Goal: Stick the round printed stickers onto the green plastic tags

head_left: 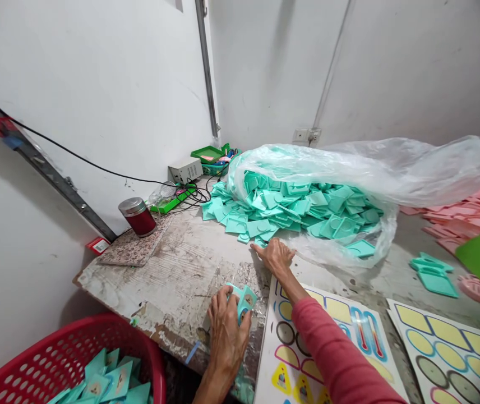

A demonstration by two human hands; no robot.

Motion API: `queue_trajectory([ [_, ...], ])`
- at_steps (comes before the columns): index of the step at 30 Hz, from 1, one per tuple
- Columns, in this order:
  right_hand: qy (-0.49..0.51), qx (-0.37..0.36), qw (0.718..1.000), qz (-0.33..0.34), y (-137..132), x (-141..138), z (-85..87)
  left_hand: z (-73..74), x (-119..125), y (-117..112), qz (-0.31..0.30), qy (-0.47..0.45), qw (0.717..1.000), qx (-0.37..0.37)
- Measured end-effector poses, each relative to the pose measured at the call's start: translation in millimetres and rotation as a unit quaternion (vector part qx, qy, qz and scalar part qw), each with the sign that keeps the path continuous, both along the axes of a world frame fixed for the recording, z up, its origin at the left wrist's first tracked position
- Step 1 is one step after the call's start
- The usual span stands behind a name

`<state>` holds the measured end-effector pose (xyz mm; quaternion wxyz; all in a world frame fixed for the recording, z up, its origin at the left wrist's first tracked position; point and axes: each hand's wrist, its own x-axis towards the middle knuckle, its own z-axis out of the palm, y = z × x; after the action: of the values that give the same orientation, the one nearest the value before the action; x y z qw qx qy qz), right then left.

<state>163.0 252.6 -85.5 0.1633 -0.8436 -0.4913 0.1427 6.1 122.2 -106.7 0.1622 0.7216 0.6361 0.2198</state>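
Heap of plastic pieces [282, 207] in a bag [374, 168] on a table [172, 269]

Left of the heap, an electrical box [185, 170] and a metal canister [137, 216] stand on the table by the wall [97, 112]. In front and to the left, a basket [109, 331] holding more pieces sits below the table's edge. In front and to the right lie printed sheets [446, 348]. Farther right lies a second pile of pieces [467, 216].

teal pieces [290, 207]: smooth plastic | bag [374, 168]: thin glossy plastic | tabletop [172, 264]: rough worn wood | basket [72, 342]: red plastic | canister [137, 216]: glossy metal
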Motion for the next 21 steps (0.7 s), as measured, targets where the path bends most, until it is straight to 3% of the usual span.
queue_trajectory([
  [6,0.03,-0.052,0.998,0.007,1,2,2.0,-2.0,1,1,0.013,-0.017,1.0,0.018],
  [9,0.059,-0.082,0.994,0.028,-8,21,10.7,1.5,-2,0,0.017,-0.041,0.998,0.043],
  [12,0.088,-0.07,0.99,0.08,-31,46,24.7,14.3,-5,-1,0.016,-0.104,0.991,0.082],
  [14,0.1,-0.04,0.987,0.119,-58,59,33.9,26.0,-3,-3,0.0,-0.18,0.98,0.086],
  [16,0.101,-0.005,0.985,0.136,-97,65,39.4,36.1,6,-10,-0.02,-0.269,0.962,0.031],
  [19,0.033,0.092,0.988,0.121,-166,57,35.2,42.7,30,-29,-0.034,-0.419,0.897,-0.137],
  [21,-0.104,0.228,0.955,0.156,-209,45,25.1,43.1,49,-47,-0.04,-0.474,0.856,-0.202],
])
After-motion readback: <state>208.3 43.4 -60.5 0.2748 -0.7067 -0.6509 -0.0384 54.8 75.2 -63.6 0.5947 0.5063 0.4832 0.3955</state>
